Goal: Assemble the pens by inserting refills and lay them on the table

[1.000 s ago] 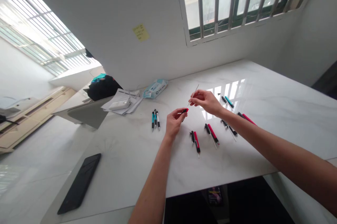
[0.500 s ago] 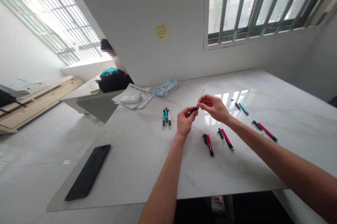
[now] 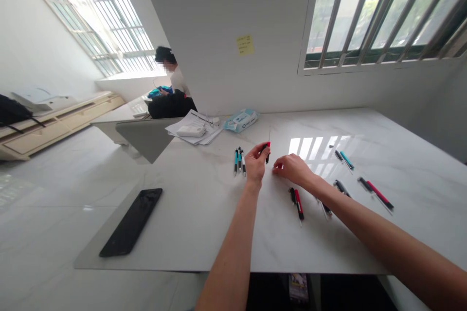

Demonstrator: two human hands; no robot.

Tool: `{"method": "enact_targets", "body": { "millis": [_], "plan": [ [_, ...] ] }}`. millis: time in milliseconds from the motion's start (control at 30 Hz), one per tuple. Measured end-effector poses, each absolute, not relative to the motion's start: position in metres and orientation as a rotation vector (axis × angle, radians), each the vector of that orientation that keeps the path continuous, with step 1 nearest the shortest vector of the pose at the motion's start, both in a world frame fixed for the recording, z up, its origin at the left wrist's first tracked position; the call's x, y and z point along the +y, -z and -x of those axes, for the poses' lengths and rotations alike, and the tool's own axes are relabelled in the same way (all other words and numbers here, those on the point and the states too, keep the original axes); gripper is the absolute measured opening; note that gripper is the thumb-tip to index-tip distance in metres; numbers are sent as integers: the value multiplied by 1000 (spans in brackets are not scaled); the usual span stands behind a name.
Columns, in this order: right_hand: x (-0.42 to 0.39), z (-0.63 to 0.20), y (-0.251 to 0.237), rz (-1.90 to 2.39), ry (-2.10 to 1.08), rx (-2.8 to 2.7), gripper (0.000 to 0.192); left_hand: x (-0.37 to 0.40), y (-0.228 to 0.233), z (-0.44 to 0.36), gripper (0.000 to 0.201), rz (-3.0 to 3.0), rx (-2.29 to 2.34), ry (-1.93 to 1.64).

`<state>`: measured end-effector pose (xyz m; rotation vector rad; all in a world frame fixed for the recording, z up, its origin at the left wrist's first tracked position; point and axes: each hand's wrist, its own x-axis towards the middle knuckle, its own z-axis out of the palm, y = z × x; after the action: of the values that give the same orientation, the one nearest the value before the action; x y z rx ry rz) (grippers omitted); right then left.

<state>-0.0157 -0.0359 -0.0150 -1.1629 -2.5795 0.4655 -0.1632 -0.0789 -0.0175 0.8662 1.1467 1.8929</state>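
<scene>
**Loosely pinched pen part over a scattered counter**

Plainly, the head view puts the risk at the left hand (image 3: 256,165). Its fingers (image 3: 261,151) are clamped on a red and black pen piece (image 3: 267,149), held just above the counter (image 3: 204,233), and a thin refill (image 3: 269,132) stands up from the top of that piece. The grip looks light and sits at the very end of the piece, so a small twist of the wrist could, I judge, let it tip out of the pinch or bend the slender refill. A dropped piece would land among look-alike parts and be hard to tell from them.

The piece pokes out past the fingertips on the thumb side, upright, with the refill rising above them. The right hand (image 3: 294,169) hovers low just beside it, apart from the piece; its fingers are curled together with a speck of red at their tips, but whether they grip anything I cannot tell.

Below the right-hand fingers and toward the wearer lies a red and black pen (image 3: 297,203); three assembled pens (image 3: 239,161) lie side by side just beyond the left-hand fingers on the outer side. A sweep of the right forearm could, in my view, scatter the loose parts under it. Farther off lie a black phone (image 3: 132,222), a tissue pack (image 3: 241,120) and papers (image 3: 193,130); another person (image 3: 174,76) sits beyond the counter.
</scene>
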Motion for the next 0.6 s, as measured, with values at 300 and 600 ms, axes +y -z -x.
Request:
{"method": "enact_targets", "body": {
  "millis": [300, 600],
  "plan": [
    [-23, -10, 24, 1041, -440, -2541, 12, -76, 37, 165, 27, -1045, 1363, -1719],
    [26, -110, 31, 1065, -905, -2024, 24, -79, 40, 155, 24, -1225, 1376, -1459]
  ]
}}
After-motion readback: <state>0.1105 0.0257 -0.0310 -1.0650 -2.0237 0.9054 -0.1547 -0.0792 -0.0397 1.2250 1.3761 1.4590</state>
